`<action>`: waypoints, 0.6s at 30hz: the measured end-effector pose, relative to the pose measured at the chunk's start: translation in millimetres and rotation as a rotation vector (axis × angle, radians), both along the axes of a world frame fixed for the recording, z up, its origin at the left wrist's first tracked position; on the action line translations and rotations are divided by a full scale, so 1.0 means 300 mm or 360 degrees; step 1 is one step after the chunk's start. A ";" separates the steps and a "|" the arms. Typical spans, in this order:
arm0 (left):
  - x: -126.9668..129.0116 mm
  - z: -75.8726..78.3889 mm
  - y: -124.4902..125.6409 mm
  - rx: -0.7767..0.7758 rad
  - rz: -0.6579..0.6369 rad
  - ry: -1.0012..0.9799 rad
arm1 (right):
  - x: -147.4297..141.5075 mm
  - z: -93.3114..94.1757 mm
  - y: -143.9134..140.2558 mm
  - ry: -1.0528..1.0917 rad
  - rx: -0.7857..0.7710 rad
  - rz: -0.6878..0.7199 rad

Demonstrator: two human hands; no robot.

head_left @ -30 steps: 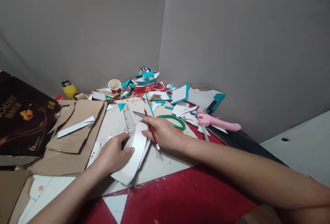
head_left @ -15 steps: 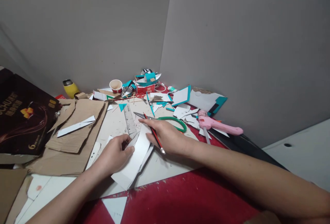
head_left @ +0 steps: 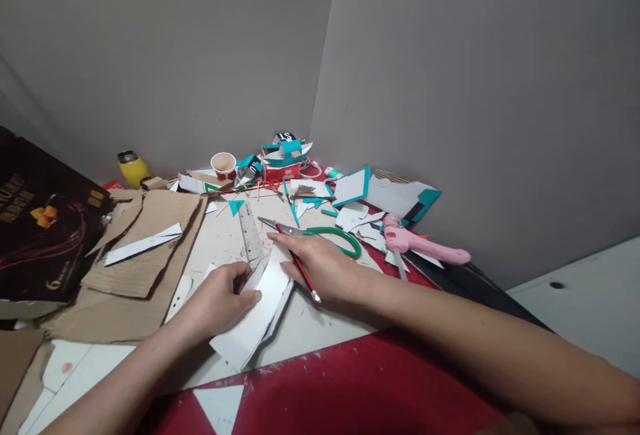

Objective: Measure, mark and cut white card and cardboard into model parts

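Observation:
A folded piece of white card (head_left: 257, 321) slants between my two hands above the pale board. My left hand (head_left: 225, 298) grips its left edge between thumb and fingers. My right hand (head_left: 320, 265) is closed round a red and black pencil (head_left: 304, 276) and also touches the card's upper end with its fingers. Just beyond the right hand lie scissors with green handles (head_left: 350, 235), their blades partly behind the pencil. A clear ruler (head_left: 249, 228) rests on the board past the card.
A pink glue gun (head_left: 425, 246) lies at the right among paper scraps. Brown cardboard (head_left: 130, 281) and a dark box (head_left: 45, 235) fill the left. A paper cup (head_left: 223, 165) and yellow bottle (head_left: 134, 169) stand at the back. A white triangle (head_left: 223, 405) lies on the red surface in front.
The folded card has tilted slightly, its lower end shifting a little to the left. Both hands keep nearly the same hold, and the view has shifted slightly.

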State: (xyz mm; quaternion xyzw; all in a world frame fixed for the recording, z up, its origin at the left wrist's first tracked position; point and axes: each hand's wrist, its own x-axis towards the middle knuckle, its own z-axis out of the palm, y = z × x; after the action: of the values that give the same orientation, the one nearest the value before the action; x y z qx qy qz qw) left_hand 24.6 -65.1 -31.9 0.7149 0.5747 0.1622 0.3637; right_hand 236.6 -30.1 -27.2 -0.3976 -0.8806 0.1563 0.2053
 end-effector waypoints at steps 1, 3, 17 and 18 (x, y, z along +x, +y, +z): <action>-0.001 -0.001 0.000 0.0004 -0.0006 0.0003 | 0.000 0.000 0.000 -0.0027 0.0020 -0.0006; -0.002 -0.005 0.000 0.0024 -0.0023 0.0016 | -0.001 -0.002 -0.001 -0.0079 0.0065 -0.0023; -0.033 0.044 -0.001 -0.0200 -0.0116 0.0048 | 0.002 -0.013 -0.003 -0.0114 0.0076 -0.0037; -0.033 0.041 -0.001 -0.0192 -0.0099 0.0053 | 0.002 -0.015 -0.003 -0.0110 0.0079 -0.0035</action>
State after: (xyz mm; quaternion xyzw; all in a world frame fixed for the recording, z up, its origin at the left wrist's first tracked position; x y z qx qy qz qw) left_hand 14.8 -65.4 -19.5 0.7119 0.5669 0.1039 0.4013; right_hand 237.2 -31.0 -31.5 -0.4071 -0.8863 0.1184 0.1863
